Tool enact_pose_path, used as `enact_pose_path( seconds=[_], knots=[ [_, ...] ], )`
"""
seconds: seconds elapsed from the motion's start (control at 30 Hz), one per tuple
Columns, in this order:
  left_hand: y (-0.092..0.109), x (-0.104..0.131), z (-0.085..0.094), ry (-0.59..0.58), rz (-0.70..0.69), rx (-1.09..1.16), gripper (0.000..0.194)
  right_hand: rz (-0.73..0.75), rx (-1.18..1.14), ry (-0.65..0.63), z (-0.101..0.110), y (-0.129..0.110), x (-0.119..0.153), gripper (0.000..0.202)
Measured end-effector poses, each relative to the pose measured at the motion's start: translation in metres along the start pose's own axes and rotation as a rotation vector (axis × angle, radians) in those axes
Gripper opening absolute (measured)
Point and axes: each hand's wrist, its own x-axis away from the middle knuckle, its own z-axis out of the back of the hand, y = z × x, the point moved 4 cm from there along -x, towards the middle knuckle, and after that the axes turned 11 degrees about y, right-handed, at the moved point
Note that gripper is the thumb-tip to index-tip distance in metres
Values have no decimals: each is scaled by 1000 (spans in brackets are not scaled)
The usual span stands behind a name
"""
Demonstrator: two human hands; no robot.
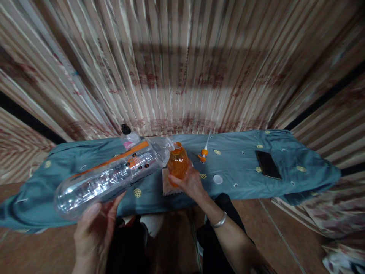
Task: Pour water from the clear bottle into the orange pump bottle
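Observation:
My left hand [98, 224] supports a large clear plastic bottle [114, 173] with an orange label strip, tilted with its neck toward the right. That neck meets the mouth of a small orange see-through bottle [177, 161], which stands about upright with its pump off. Around the orange bottle's right side and base my right hand [189, 180] is closed. Beneath it lies a folded tan cloth [169, 186]. An orange pump top with a clear tube [203, 153] rests just to the right. Whether liquid is flowing I cannot tell.
A teal patterned cloth [236, 146] covers the narrow table. On it are a white round cap [217, 179], a dark phone [268, 164] at the right, and a black-capped bottle [129, 137] behind the large bottle. A striped curtain [182, 76] hangs close behind.

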Motion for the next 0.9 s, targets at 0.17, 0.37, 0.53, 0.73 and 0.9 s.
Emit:
enact_pose_path(
  seconds=[0.17, 0.37, 0.53, 0.73, 0.9],
  knots=[
    [0, -3, 0, -17, -5, -33, 35, -3, 20, -1, -1, 1, 1, 90],
    [2, -2, 0, -42, -20, -18, 38, 21, 21, 20, -1, 0, 1, 91],
    [3, -2, 1, -52, -17, -10, 37, 34, 33, 27, -1, 2, 1, 90],
    [4, 0, 3, -27, -16, -19, 36, 31, 31, 30, -1, 3, 2, 93],
    [3, 1, 3, -8, -8, -34, 39, 35, 26, 29, 0, 0, 1, 92]
  ],
)
